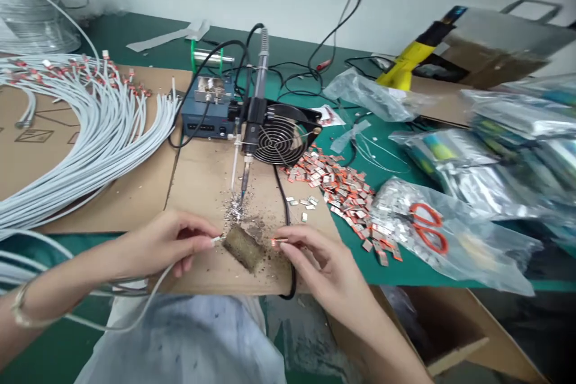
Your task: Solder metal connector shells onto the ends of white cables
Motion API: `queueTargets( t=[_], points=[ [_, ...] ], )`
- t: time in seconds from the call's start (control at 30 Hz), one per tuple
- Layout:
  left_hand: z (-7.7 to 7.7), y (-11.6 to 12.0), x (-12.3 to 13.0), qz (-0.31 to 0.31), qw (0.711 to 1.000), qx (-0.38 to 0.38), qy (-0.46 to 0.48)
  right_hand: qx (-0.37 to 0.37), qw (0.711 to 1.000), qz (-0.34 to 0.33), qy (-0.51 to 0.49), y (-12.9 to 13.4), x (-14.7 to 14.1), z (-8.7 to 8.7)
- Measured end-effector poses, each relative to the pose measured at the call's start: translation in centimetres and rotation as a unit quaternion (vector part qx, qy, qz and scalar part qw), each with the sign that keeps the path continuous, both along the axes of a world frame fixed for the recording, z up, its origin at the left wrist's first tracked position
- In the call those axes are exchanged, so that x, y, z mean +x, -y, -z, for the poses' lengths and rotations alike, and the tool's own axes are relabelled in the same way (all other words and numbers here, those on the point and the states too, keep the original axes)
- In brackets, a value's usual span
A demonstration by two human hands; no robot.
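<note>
My left hand (191, 240) pinches a white cable (157, 288) close to its stripped end, which points right over the cardboard. Between thumb and fingertips, my right hand (315, 255) grips a small orange and metal connector (278, 242), its end facing left. A brown, dirty block (244, 248), perhaps a sponge, lies between the two hands. Just behind it, a soldering iron (255, 120) is held tip down in a stand, with solder bits (234, 210) scattered below the tip.
A bundle of white cables (99, 150) covers the left side. Behind are a blue soldering feeder box (209, 111), a solder spool (207, 58) and a black fan (285, 135). To the right lie piled orange connectors (346, 186), orange-handled scissors (427, 228) on a plastic bag and a yellow heat gun (411, 57).
</note>
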State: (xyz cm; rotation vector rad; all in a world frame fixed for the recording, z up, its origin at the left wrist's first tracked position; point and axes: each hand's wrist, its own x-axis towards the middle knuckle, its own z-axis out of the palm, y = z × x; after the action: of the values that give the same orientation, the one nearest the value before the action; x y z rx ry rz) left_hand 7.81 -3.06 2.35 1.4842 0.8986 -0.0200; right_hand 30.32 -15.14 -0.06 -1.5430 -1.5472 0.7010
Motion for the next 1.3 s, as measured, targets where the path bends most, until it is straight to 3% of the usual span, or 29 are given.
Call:
queueTargets(
  t=[0.1,0.2,0.43,0.6,0.93,1.3],
  points=[
    [-0.2,-2.2,1.4,0.034,0.999,-0.007,0.021,-0.092,0.981,0.019,-0.172,-1.9,-0.2,-0.2],
    [0.1,-3.6,3.0,0.019,0.999,0.000,0.040,-0.159,0.952,0.026,-0.260,-3.9,-0.7,-0.2],
    [0.9,-3.9,3.9,-0.021,0.997,-0.033,0.063,-0.172,0.917,0.047,-0.357,-6.4,-1.6,0.5],
    [1.0,-3.9,3.7,-0.013,0.997,-0.046,0.069,-0.179,0.905,0.056,-0.382,-6.7,-2.0,0.9],
    [1.4,-3.6,3.8,-0.012,0.997,-0.041,0.062,-0.147,0.921,0.055,-0.357,-6.6,-2.1,0.7],
    [1.6,-3.5,3.6,-0.021,0.995,-0.053,0.076,-0.145,0.916,0.051,-0.371,-6.6,-2.1,0.8]
  ],
)
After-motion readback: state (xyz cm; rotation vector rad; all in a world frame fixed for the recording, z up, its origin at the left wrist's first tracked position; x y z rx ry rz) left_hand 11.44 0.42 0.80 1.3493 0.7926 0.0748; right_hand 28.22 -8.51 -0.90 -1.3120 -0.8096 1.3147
